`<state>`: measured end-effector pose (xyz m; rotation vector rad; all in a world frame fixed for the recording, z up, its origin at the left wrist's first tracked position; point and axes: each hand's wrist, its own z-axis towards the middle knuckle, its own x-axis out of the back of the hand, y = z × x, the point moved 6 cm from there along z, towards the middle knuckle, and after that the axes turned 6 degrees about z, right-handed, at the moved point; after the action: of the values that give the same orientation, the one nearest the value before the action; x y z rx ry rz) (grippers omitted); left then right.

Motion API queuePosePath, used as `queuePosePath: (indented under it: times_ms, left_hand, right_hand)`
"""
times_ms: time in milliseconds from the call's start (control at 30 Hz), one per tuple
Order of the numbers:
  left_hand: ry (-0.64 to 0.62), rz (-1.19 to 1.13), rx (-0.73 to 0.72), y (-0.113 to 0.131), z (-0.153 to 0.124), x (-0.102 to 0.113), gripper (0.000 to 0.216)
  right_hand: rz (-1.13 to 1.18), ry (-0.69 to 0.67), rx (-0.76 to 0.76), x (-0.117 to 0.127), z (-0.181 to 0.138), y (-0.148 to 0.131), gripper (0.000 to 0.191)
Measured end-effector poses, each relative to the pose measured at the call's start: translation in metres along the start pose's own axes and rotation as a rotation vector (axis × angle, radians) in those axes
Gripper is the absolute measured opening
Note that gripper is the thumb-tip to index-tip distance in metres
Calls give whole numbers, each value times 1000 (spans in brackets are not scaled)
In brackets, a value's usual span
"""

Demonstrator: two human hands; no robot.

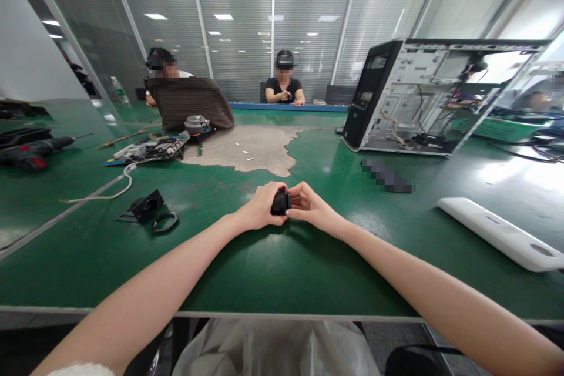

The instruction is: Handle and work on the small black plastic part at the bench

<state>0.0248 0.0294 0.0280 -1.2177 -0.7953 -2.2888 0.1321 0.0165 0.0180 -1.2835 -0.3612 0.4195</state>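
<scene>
Between my two hands is a small black part [279, 204], rounded and with a ridge or ring on its right side; its exact kind does not show. My left hand [261, 207] wraps round its left side with the fingers closed. From the right, the fingertips of my right hand [311, 205] pinch the ringed end. Both hands are low over the green table [247, 270]. To the left lie a black bracket-like piece [147, 207] with a round opening and a black ring [164, 222] with an angular outline.
An open computer case [374, 97] stands at the right, near a long white object [497, 232] and a blurred dark item [385, 176]. Circuit boards [150, 150] and a power drill [33, 150] lie left. Two people sit across the table, one partly behind a brown panel [189, 103].
</scene>
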Motion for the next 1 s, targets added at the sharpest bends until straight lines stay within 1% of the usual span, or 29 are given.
queuePosePath:
  times_ms: [67,200,400,467,533,600,800,900,1000]
  left_hand:
    - [5,-1,0,0,0,0,56]
    - [15,0,-1,0,0,0,56]
    - [11,7,-14,-1,0,-1,55]
    - [7,10,-18,-1,0,-1,56]
    - [4,16,-17,-1,0,-1,57]
    - [6,20,-14,-2,0,-1,57]
    - [25,8,-29,-1,0,-1,56]
    - [22,4,-22,-1,0,-2,56]
    - [13,1,-20,-1,0,-2,55]
  right_hand:
    - [3,10,3,0,-1,-2,31]
    - [-2,76,13,2,0,-2,24]
    - [-26,107,-32,6,2,7,30]
    - [-19,79,-35,5,2,6,30]
    - [4,31,-21,2,1,3,33]
    - [22,13,-9,0,-1,0,35]
    - [12,96,12,3,0,-1,20]
    - [-8,102,10,4,2,2,23]
    - [-30,120,-27,6,3,6,26]
